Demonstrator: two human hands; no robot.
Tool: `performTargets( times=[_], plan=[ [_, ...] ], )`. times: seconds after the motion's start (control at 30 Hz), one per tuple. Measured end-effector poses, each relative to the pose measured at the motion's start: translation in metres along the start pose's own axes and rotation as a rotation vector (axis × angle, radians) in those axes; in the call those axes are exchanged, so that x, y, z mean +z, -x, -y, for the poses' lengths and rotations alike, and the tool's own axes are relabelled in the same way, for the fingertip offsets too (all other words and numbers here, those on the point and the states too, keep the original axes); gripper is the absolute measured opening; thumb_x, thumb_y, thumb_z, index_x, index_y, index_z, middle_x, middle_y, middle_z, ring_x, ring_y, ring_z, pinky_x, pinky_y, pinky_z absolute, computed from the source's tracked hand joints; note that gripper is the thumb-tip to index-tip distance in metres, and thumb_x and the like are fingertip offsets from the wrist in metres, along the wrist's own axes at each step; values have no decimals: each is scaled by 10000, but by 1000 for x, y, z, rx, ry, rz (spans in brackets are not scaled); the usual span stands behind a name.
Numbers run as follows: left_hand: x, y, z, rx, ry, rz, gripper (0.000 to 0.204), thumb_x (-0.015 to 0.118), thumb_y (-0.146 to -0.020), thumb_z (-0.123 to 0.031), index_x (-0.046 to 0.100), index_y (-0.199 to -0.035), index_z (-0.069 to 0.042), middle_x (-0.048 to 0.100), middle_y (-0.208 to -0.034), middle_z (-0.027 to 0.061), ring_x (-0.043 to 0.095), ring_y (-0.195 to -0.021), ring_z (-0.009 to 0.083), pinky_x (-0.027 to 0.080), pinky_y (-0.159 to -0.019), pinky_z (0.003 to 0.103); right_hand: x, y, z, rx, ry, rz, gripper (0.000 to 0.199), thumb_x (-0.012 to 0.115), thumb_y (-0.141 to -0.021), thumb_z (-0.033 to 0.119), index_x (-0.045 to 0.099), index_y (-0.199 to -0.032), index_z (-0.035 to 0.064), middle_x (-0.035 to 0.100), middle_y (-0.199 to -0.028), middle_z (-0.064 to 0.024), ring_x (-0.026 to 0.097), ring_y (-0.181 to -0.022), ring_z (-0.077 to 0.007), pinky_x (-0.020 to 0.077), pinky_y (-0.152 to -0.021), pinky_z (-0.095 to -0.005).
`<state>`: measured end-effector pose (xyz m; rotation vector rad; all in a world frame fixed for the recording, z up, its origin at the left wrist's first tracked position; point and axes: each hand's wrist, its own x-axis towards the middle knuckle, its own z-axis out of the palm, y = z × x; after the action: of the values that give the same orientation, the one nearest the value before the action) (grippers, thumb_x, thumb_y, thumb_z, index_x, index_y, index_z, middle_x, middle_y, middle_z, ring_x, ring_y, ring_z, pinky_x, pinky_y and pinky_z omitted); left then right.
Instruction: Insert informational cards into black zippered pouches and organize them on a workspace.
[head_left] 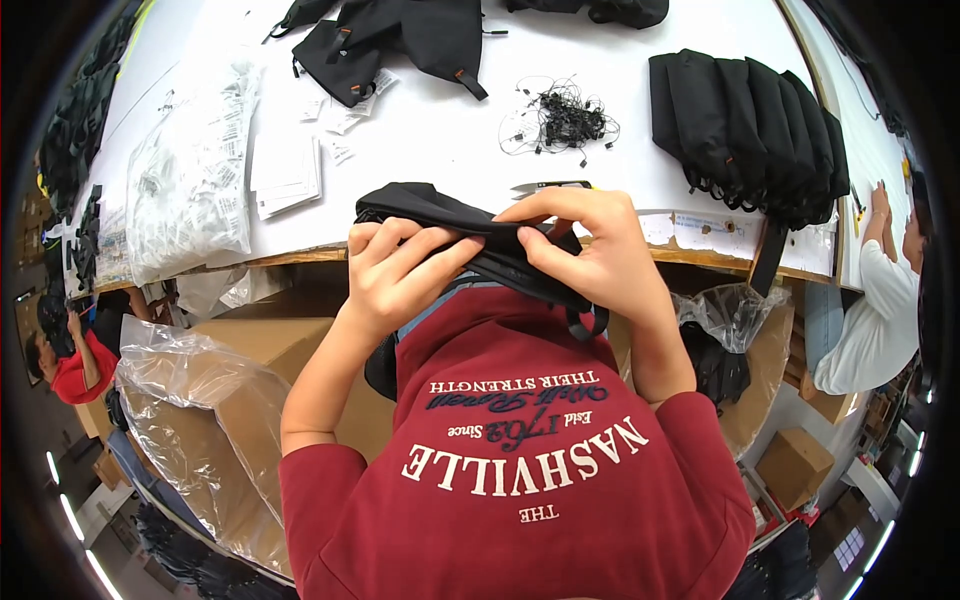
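Note:
My left hand (400,268) and my right hand (585,250) both grip a black fabric bag (455,218) held up against my chest, at the near edge of the white table (430,140). The fingers of each hand pinch folds of the fabric. A black strap loop (590,325) hangs from the bag below my right hand. Small snips (545,186) lie on the table just behind the bag.
A row of folded black bags (745,125) stands at the right. A tangle of black tag cords (562,120) lies mid-table, more black bags (400,40) at the back, clear plastic packets (190,170) and paper tags (285,170) left. Plastic-lined cardboard boxes (220,400) sit below. Other people work at both sides.

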<state>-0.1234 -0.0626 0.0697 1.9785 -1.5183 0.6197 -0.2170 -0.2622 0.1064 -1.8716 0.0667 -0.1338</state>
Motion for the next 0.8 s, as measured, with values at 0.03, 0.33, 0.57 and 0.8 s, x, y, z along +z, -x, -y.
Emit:
performTargets(
  times=[0.03,0.33,0.57,0.8],
  plan=[
    [1,-1,0,-13,6,-13,320,726,-559,-141,716,-878,-163,647,-811,-72,523,-674,92,301,-683,245,0,-1,0,-8,11,-7,186,596,-751,37,698,-904,14,685,-790,-70,612,-661,-110,474,-559,-225],
    [0,-5,1,-89,103,24,312,745,-508,-79,672,-805,-141,657,-780,-51,540,-673,109,305,-661,257,-3,-3,-7,0,-30,65,207,602,-806,102,668,-985,21,684,-846,-82,644,-723,-139,517,-675,-247],
    [-12,-8,11,-334,126,-23,239,769,-599,0,650,-785,-90,649,-762,-2,542,-680,151,329,-701,282,-7,9,-69,42,-423,177,555,629,-854,287,462,-1322,40,541,-1238,-115,497,-1179,-217,348,-1025,-351],
    [-5,3,17,-458,254,-68,215,755,-643,27,633,-809,-33,645,-754,36,550,-678,146,406,-668,267,4,26,-60,426,-376,238,334,628,-887,247,602,-1087,-19,617,-843,-44,545,-794,-91,458,-761,-257]
  ],
)
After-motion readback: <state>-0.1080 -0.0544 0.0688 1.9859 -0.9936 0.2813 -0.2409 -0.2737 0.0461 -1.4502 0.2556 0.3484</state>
